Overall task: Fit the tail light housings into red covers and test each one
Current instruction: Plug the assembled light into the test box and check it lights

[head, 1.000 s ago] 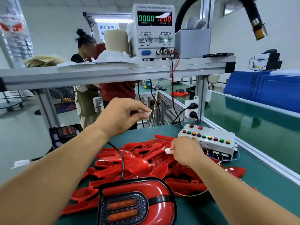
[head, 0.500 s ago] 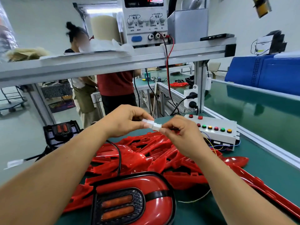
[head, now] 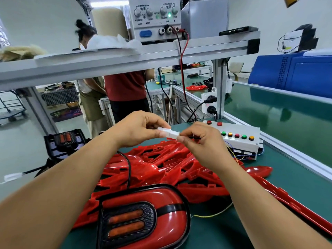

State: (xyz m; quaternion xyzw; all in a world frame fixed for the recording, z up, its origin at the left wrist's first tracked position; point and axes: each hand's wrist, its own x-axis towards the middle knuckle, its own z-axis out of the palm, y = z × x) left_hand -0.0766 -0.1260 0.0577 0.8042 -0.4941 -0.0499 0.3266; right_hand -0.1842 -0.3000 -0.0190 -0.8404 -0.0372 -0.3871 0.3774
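Observation:
An assembled tail light [head: 143, 215], a black housing with two orange lenses inside a glossy red cover, lies at the near edge of the green bench. Its black cable [head: 128, 168] runs up toward my hands. My left hand [head: 138, 129] pinches one white connector [head: 162, 129]. My right hand [head: 199, 141] pinches the mating white connector [head: 174, 134]. The two plugs touch end to end above a pile of loose red covers [head: 167, 164].
A white test box with coloured buttons [head: 239, 139] sits right of my hands, thin wires trailing from it. A power supply [head: 155, 18] stands on the overhead shelf. More black housings lie in a tray [head: 64, 142] at left. Two people stand behind the bench.
My right hand rose from the red covers with its white plug and met the plug in my left hand. The two connectors now touch. My view tilted downward.

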